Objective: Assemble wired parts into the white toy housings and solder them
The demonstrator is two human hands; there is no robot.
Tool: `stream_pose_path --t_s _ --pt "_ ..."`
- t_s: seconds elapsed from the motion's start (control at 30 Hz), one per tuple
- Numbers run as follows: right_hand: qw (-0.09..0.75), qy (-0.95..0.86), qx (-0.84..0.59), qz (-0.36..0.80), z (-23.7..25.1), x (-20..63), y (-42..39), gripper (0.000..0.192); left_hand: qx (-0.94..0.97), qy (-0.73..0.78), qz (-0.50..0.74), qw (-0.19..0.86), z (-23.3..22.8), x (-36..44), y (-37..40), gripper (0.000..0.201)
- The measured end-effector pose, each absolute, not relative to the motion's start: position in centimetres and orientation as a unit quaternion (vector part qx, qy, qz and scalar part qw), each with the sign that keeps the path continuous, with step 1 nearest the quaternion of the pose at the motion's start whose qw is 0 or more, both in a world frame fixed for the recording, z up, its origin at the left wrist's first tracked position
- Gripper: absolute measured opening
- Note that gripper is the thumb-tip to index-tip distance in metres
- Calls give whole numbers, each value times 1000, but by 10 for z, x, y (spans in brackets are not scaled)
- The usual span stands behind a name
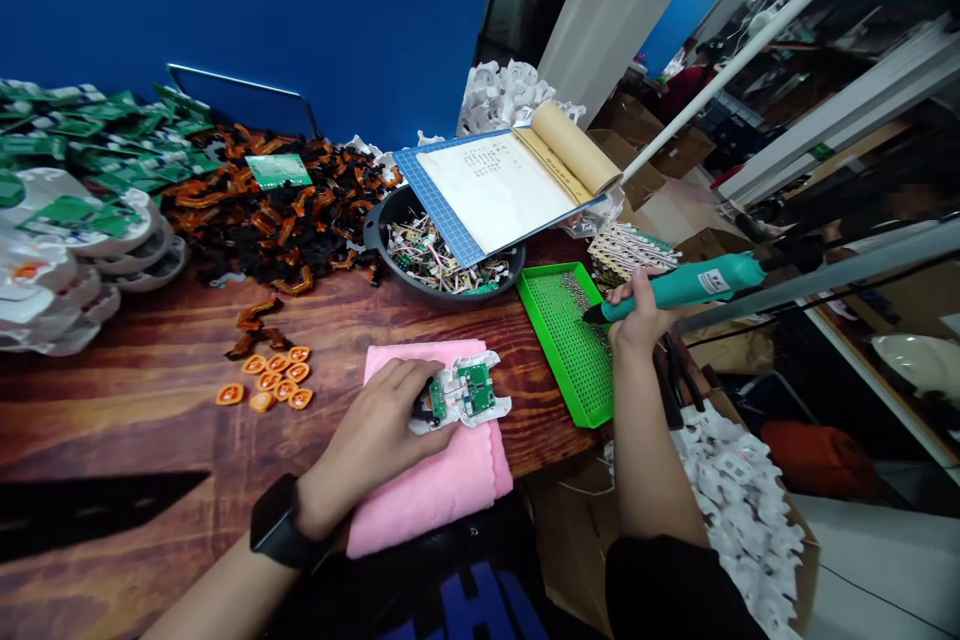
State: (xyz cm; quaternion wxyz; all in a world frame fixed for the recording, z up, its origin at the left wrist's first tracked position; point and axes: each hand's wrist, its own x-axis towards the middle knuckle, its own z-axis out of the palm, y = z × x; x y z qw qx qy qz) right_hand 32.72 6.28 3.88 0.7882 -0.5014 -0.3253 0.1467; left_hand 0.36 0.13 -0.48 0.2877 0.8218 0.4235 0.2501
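My left hand [394, 420] is closed around the left end of a white plastic housing [491, 410] fitted with green circuit boards [475, 387]. The housing rests on a folded pink cloth [427, 495] at the table's front edge. In my right hand [639, 313] is a teal electric screwdriver [697, 283], held nearly level with its dark tip pointing left. That tip is over a green perforated tray [551, 340] with many small metal screws [574, 295] in it.
Orange button-like pieces [270, 381] lie left of the cloth. Behind are orange-black parts [300, 220], green boards [97, 135] and stacked white shells [52, 290]. A clipboard [480, 190] lies across a dark bowl [420, 292] of wired parts. A box of white parts [739, 500] stands at lower right.
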Motion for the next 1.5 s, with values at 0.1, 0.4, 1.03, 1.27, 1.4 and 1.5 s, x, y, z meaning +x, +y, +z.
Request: stream_pose_path --t_s 0.1,0.4,1.03,1.27,1.4,1.5 --pt "789 -320 -502 151 40 330 62 40 823 423 251 285 -5 3 1 50" --pt "791 -313 -497 172 44 333 63 38 826 427 236 283 -6 4 1 51" --pt "794 -303 -441 289 91 276 15 27 816 421 251 309 0 5 -3 49" --pt "697 -393 -388 457 89 167 -23 18 811 425 250 314 0 5 -6 53" --pt "669 -448 -382 453 75 154 -24 12 814 423 252 309 0 5 -7 52" --pt "662 -456 -391 449 68 155 -22 14 816 424 247 306 1 5 -8 52"
